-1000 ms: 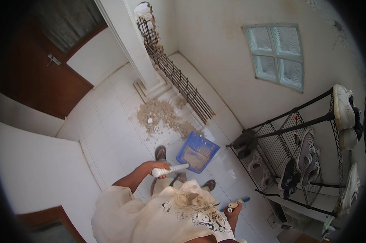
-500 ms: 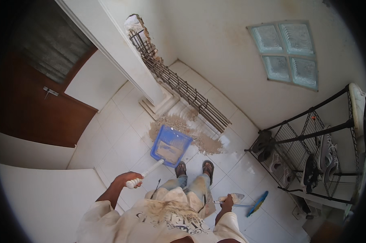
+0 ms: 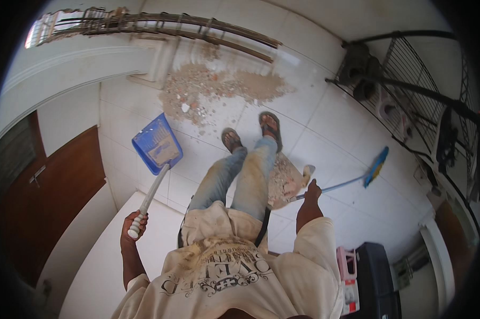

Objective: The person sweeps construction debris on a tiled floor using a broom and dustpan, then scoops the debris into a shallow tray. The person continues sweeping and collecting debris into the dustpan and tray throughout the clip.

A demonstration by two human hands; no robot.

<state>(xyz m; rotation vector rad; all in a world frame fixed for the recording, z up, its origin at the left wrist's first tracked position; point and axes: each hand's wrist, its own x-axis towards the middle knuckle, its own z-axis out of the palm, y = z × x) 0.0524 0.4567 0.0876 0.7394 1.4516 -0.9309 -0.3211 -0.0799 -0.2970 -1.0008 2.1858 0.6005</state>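
My left hand is closed around the pale ribbed grip of a long-handled blue dustpan. A layer of sandy debris lies in the pan, which is left of my feet and apart from the rubble pile on the tiles. On my right, my right hand is closed on the thin blue pole of a broom with blue and yellow bristles. Just beyond that hand is a small trowel-like tool, beside a container of broken rubble by my right leg.
A bundle of steel rebar stretches across the far side, above the pile. At the right stands a black wire shoe rack with shoes. A brown door is on the left. A black case and pink item lie lower right.
My view has turned and tipped downward. The dustpan has moved left, away from the pile's edge. My right hand still holds the broom.
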